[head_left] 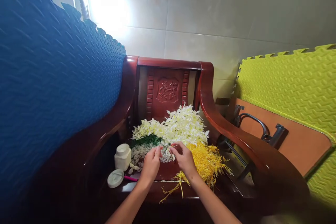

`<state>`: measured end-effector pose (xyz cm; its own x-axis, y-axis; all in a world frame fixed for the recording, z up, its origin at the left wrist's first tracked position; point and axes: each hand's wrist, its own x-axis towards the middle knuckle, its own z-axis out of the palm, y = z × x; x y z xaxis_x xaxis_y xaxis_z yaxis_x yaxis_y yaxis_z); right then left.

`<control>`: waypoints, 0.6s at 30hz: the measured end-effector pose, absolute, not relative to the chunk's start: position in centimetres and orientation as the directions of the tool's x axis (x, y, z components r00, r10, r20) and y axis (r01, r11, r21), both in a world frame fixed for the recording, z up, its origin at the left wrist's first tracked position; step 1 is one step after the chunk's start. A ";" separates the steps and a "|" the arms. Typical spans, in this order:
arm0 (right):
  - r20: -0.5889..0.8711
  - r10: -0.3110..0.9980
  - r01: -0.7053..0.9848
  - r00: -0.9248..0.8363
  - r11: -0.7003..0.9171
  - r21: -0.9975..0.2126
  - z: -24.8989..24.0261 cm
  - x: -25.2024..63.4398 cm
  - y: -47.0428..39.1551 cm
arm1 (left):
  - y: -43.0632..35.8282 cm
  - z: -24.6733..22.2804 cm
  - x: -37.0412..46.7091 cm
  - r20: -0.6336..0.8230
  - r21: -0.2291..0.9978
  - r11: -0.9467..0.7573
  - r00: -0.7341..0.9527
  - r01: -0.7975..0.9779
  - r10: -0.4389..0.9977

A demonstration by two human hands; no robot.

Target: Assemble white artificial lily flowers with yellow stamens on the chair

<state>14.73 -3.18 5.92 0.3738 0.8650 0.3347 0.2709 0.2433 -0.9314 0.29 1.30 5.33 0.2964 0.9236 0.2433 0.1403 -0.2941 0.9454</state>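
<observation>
Chair (169, 63): flowers (187, 126) at 12 o'clock; your left hand (151, 163) pinched closed, contents unclear; your right hand (186, 161) pinching a bloom (172, 152), best held lightly.

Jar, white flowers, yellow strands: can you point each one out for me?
Jar (122, 161): head view, on its side wall.
White flowers (185, 126): head view, middle of the taller heap.
Yellow strands (208, 163): head view, middle of the pile.

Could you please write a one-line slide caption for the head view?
Left hand and right hand, close together before heaped white flowers and yellow strands on a carved wooden chair.
</observation>
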 end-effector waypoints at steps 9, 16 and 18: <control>0.033 0.853 -0.228 0.522 0.177 -0.957 5.2 16.2 -2.8 | -1.0 6.4 -1.1 0.308 0.867 -0.442 0.449 0.231 0.839; 0.035 0.864 -0.171 0.502 0.139 -0.976 5.2 15.9 -2.9 | -1.3 6.7 -1.1 0.324 0.852 -0.471 0.477 0.229 0.817; 0.021 0.880 -0.193 0.475 0.127 -0.973 5.3 15.8 -2.9 | -1.3 6.6 -1.0 0.332 0.851 -0.477 0.478 0.220 0.813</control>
<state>15.76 -2.86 5.27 0.4750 0.8797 0.0212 -0.1926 0.1275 -0.9730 -1.00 -1.32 6.63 0.4778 0.8133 0.3321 0.2204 -0.4769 0.8509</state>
